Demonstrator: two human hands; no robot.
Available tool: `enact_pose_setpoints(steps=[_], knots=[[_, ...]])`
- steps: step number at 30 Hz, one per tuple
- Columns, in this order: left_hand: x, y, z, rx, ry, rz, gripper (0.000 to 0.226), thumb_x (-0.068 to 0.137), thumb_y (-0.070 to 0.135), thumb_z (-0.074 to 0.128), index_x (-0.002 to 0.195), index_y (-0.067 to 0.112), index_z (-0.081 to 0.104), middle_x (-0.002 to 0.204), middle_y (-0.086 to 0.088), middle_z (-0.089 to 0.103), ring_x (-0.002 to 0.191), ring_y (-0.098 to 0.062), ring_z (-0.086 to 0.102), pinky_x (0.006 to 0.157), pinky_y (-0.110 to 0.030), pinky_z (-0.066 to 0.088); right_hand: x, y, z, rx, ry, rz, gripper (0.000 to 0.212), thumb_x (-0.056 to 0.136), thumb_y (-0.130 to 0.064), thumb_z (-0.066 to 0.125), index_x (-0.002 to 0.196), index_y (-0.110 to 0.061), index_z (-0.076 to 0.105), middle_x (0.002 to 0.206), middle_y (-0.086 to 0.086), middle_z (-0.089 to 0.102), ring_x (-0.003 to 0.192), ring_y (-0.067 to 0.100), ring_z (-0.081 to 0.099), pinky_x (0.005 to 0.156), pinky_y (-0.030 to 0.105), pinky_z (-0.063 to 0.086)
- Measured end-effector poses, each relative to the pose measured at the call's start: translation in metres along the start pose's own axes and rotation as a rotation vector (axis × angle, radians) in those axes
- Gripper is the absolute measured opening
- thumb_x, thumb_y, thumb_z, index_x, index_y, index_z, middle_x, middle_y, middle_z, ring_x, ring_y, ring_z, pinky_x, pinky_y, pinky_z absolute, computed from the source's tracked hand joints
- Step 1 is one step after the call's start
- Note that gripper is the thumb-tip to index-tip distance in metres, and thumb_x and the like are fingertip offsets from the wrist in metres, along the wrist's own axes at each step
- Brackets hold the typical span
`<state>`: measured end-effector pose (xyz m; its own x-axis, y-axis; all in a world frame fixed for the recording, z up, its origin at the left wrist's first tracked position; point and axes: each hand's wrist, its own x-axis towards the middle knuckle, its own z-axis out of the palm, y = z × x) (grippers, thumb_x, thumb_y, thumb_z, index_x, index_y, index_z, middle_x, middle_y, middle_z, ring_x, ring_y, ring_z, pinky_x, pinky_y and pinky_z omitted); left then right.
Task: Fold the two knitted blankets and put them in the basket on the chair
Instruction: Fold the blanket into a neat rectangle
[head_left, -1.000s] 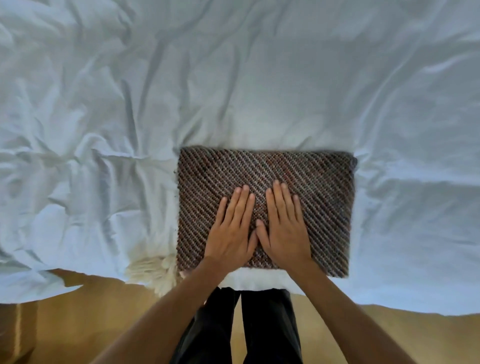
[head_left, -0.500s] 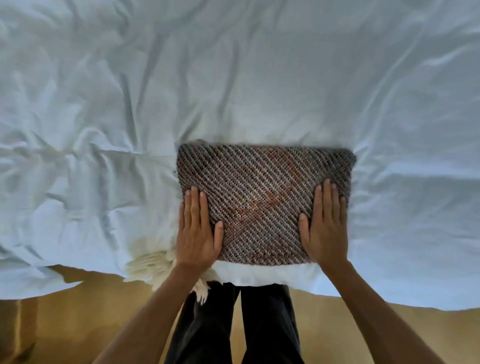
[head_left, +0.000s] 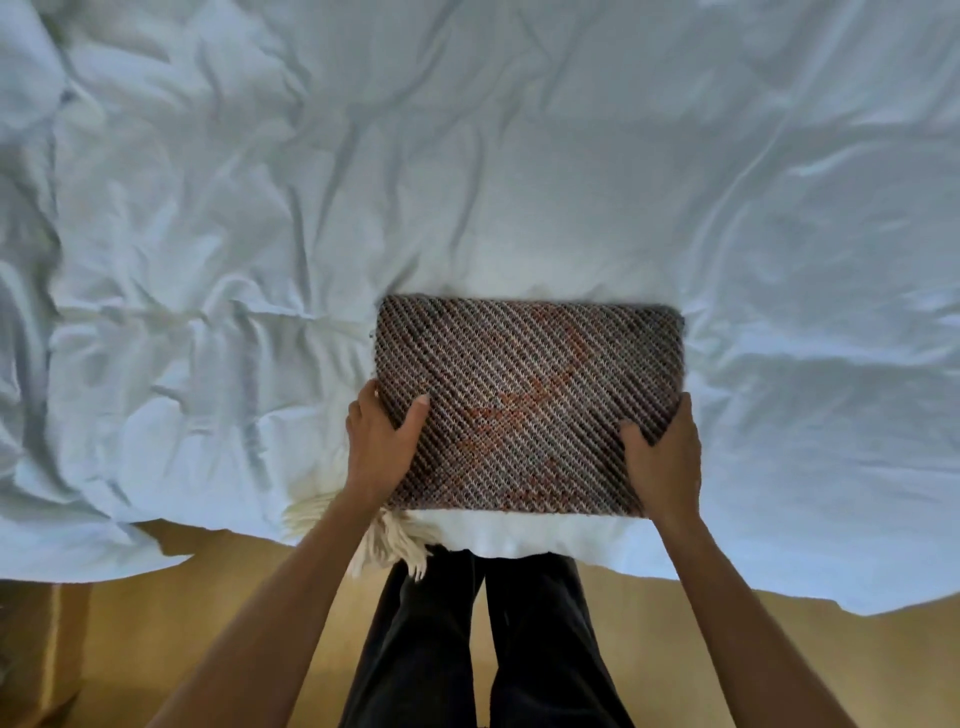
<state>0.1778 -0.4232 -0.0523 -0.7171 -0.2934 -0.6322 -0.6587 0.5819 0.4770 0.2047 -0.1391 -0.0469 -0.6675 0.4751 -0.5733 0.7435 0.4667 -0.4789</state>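
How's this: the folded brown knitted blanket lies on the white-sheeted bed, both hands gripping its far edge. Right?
Not the far edge. In the head view the left hand grips the folded brown knitted blanket by its left side, the right hand its right side. It lies on the white-sheeted bed.

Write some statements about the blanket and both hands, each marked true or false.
1. The dark knitted blanket lies folded on the white sheet. True.
2. The left hand grips the blanket's left edge. True.
3. The right hand lies flat on the sheet, away from the blanket. False: it grips the blanket's right edge.
4. A basket stands beside the blanket. False: no basket is in view.
5. A cream fringe hangs over the bed's edge. True.
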Motion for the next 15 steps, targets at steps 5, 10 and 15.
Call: enact_pose_setpoints(steps=[5, 10, 15], knots=[[0.025, 0.002, -0.012, -0.108, -0.187, -0.133, 0.087, 0.071, 0.053, 0.074, 0.134, 0.008, 0.035, 0.133, -0.01, 0.052, 0.12, -0.029, 0.052, 0.102, -0.045, 0.043, 0.02, -0.01, -0.011, 0.006, -0.089, 0.115, 0.07, 0.077, -0.037, 0.066, 0.135, -0.01, 0.039, 0.129, 0.016, 0.051, 0.119, 0.035, 0.048, 0.099, 0.053, 0.042], [0.03, 0.003, -0.016, -0.374, -0.316, -0.206, 0.059, 0.068, 0.031, 0.082, 0.117, 0.014, 0.055, 0.122, -0.006, 0.062, 0.1, -0.016, 0.063, 0.081, -0.028, 0.053, 0.03, -0.008, -0.02, 0.158, -0.163, 0.216, 0.067, 0.071, -0.03, 0.077, 0.126, -0.006, 0.049, 0.122, 0.013, 0.06, 0.104, 0.03, 0.058, 0.092, 0.043, 0.048], [0.017, 0.013, -0.027, -0.522, -0.359, -0.233, 0.048, 0.069, 0.022, 0.081, 0.112, 0.01, 0.061, 0.109, -0.006, 0.068, 0.095, -0.02, 0.067, 0.077, -0.03, 0.053, 0.018, -0.008, -0.026, 0.342, -0.264, 0.268, 0.064, 0.071, -0.024, 0.079, 0.126, -0.009, 0.051, 0.119, 0.01, 0.062, 0.1, 0.029, 0.061, 0.093, 0.049, 0.05]])
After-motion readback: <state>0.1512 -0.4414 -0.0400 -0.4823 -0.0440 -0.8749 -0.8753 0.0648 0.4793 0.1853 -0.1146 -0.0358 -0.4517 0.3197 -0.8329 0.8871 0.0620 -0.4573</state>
